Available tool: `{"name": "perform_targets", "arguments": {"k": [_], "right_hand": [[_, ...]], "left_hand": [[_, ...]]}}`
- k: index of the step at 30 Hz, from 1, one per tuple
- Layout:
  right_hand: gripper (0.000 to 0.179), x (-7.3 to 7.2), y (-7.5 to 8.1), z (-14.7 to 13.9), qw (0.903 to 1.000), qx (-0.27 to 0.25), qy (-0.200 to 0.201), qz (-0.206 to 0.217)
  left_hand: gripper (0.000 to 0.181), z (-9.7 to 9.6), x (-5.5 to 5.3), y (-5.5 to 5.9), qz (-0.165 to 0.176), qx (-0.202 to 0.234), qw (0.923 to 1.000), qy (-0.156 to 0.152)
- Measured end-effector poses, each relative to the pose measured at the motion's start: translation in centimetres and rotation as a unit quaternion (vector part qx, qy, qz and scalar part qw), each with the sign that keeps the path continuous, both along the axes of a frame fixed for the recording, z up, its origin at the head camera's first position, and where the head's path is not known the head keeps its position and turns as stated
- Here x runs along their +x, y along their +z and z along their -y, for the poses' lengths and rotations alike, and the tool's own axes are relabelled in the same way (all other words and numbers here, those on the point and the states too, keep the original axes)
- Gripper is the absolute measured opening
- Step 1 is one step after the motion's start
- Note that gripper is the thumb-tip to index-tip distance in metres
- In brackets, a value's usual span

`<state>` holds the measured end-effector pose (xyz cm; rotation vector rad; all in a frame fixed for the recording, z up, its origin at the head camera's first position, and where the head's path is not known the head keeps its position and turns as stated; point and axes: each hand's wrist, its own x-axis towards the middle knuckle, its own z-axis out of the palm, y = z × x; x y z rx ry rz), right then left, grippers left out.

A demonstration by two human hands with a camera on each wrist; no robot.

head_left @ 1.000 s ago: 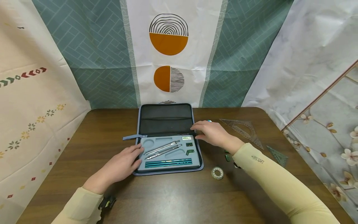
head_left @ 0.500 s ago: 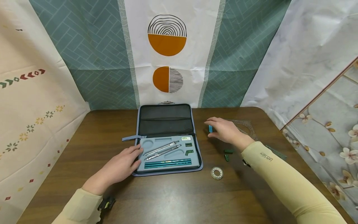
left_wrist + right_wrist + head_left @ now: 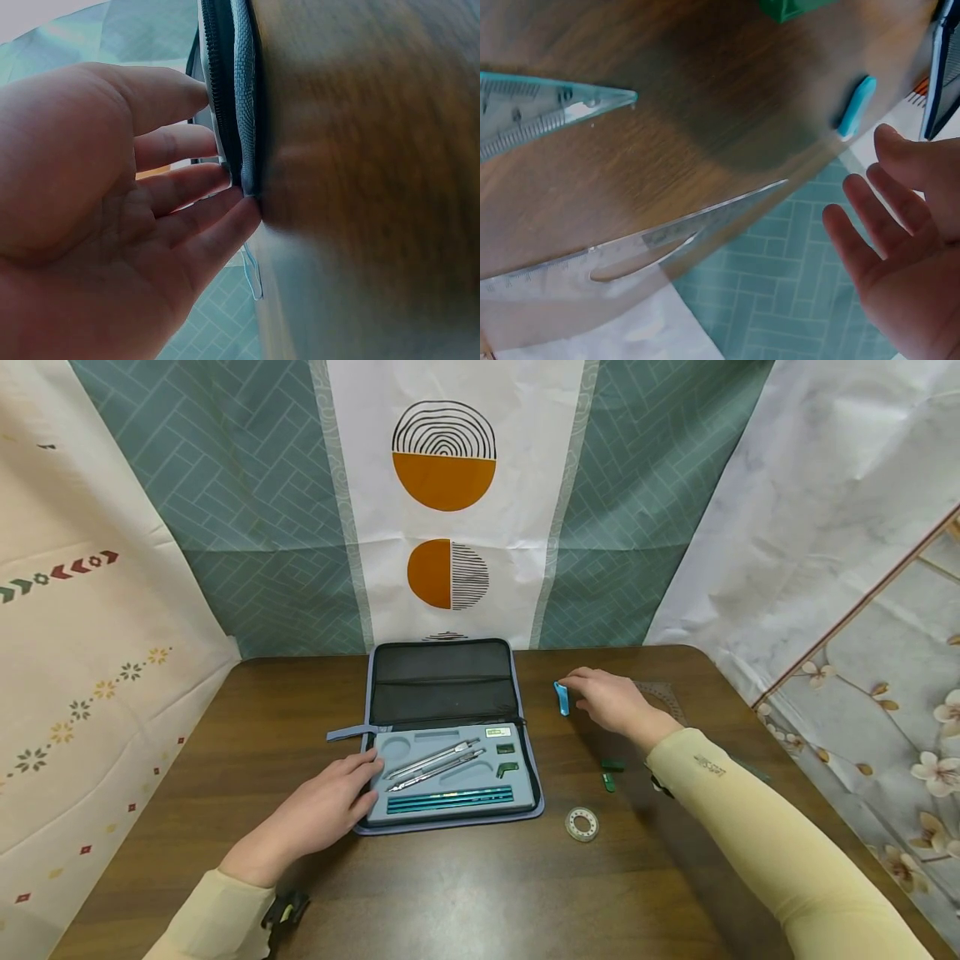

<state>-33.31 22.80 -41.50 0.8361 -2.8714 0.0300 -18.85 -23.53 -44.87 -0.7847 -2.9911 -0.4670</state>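
Note:
An open blue-grey zip case (image 3: 529, 777) lies in the middle of the brown table (image 3: 450, 893). Its grey tray holds two metal compasses (image 3: 435, 758), teal pencils (image 3: 450, 798) and small green pieces. My left hand (image 3: 360, 781) rests flat against the case's left edge (image 3: 244, 112), with the fingers (image 3: 180, 142) straight on the zip. To the right of the lid, my right hand (image 3: 581, 689) hovers with straight fingers (image 3: 855, 232) just beside a small blue piece (image 3: 561, 697) that lies on the wood (image 3: 855, 106); it grips nothing.
A clear set square (image 3: 663, 697) lies under my right hand (image 3: 652, 255); a smaller teal one (image 3: 532, 112) is nearer my forearm. Two small green pieces (image 3: 611, 765) and a tape roll (image 3: 582, 823) sit right of the case. Patterned cloths hang behind the table.
My right hand left the case's right edge and moved right and back to the small blue piece. The left hand stayed on the case.

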Motion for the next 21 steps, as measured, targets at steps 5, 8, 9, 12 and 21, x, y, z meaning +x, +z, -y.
{"name": "perform_targets", "arguments": {"k": [5, 8, 9, 12, 21], "right_hand": [[0.049, -0.4, -0.3, -0.1, 0.9997, 0.024, 0.008, 0.008], [0.049, -0.8, -0.6, -0.1, 0.9992, 0.036, 0.014, 0.009], [0.049, -0.9, -0.7, -0.1, 0.9991, 0.037, 0.014, 0.011], [0.049, -1.2, -0.9, 0.0, 0.9989, 0.042, 0.017, 0.014], [0.048, -1.9, -1.1, 0.2, 0.9983, 0.053, 0.007, 0.025]], "left_hand": [[0.049, 0.0, 0.0, -0.1, -0.004, 0.001, 1.0000, -0.002], [0.049, 0.0, 0.0, -0.1, -0.003, 0.000, 1.0000, -0.002], [0.049, 0.0, 0.0, -0.1, -0.003, 0.000, 1.0000, -0.002], [0.049, 0.0, 0.0, 0.0, -0.001, -0.001, 1.0000, -0.002], [0.050, 0.0, -0.1, 0.1, -0.004, -0.001, 1.0000, -0.003]]}}
